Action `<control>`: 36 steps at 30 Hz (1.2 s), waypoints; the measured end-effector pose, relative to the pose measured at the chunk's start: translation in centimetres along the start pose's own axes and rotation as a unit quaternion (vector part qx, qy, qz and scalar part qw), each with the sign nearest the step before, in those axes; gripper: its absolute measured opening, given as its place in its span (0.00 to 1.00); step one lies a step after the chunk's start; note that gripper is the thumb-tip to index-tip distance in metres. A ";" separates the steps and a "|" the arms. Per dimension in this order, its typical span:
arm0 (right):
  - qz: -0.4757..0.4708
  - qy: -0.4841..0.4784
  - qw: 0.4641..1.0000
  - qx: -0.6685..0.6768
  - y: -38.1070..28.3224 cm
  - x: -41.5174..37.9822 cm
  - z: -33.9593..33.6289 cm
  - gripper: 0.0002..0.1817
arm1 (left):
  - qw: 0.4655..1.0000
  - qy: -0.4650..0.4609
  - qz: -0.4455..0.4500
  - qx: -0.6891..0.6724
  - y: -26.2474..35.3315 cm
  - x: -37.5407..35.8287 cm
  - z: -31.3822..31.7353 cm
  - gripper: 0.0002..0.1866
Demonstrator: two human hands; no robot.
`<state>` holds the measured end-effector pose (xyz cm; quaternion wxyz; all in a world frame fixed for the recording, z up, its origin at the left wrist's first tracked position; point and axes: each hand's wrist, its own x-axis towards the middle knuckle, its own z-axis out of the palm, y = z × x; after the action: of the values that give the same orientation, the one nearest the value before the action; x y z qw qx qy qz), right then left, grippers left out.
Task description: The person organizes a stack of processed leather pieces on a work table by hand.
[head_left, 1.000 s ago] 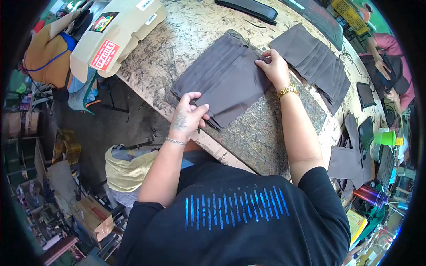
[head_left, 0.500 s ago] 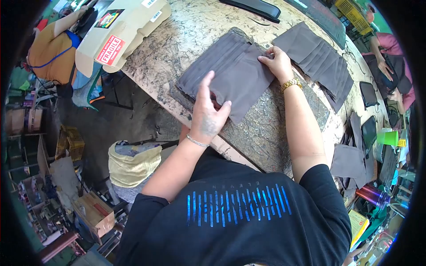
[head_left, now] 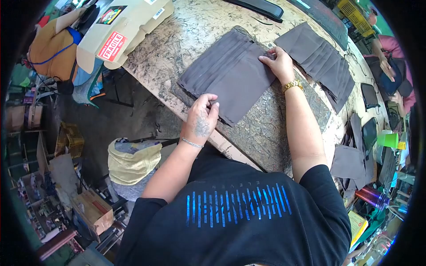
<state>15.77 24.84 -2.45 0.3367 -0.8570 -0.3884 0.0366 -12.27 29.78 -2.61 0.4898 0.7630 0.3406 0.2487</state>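
A fanned stack of dark grey fabric pieces [head_left: 242, 82] lies on a worn dark board [head_left: 266, 128] at the table's near edge. My left hand [head_left: 202, 117] pinches the lower left edge of the top piece, thumb and fingers together. At the upper right edge of that piece, my right hand [head_left: 279, 65] has its thumb and fingers closed on the fabric. Just beyond my right hand, a second fanned row of grey pieces [head_left: 319, 64] rests on the table.
A cardboard box [head_left: 133, 26] stands at the upper left. More grey pieces [head_left: 350, 162] hang at the right edge, near a green cup [head_left: 388, 140]. A cloth-draped chair [head_left: 133, 166] is at my left. Other people sit at both far sides.
My left hand has moved down and left along the fabric, and its raised, spread fingers have closed at the edge. The top piece lies flatter. My right hand has barely moved.
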 end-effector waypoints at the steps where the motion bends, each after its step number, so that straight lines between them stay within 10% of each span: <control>1: 0.004 -0.004 1.000 0.005 0.0 0.0 0.0 0.23 | 1.000 0.001 0.000 -0.001 -0.2 0.0 -0.1 0.13; 7: 0.030 -0.015 0.999 0.003 -0.5 -0.2 -0.3 0.23 | 0.994 -0.028 -0.032 0.097 1.6 -0.3 -1.1 0.12; 13: 0.034 -0.012 0.999 0.008 -0.7 -0.4 -0.4 0.23 | 0.900 0.087 0.276 0.325 5.1 0.7 -1.1 0.17; 19: 0.048 -0.017 0.999 0.011 -1.4 -0.8 -0.7 0.22 | 0.891 -0.141 0.189 0.387 5.0 3.1 3.8 0.28; 25: -0.252 0.115 0.939 -0.205 -2.3 -3.6 0.3 0.18 | 0.866 -0.175 0.152 0.442 3.8 3.9 4.4 0.32; 28: -0.199 -0.044 0.966 -0.157 -1.5 -3.2 -0.2 0.13 | 0.860 -0.186 0.159 0.447 3.8 4.0 4.4 0.31; 32: -0.129 0.099 0.978 -0.132 -0.6 1.0 -3.0 0.12 | 0.859 -0.189 0.153 0.449 3.7 4.0 4.4 0.31; 36: -0.053 -0.036 0.961 -0.270 -0.1 2.6 -5.2 0.13 | 0.856 -0.197 0.150 0.454 3.6 4.1 4.3 0.33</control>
<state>19.22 23.87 2.13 0.0799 -0.8924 -0.4406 -0.0569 -5.52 29.36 -0.81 0.1023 0.9755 0.1936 -0.0184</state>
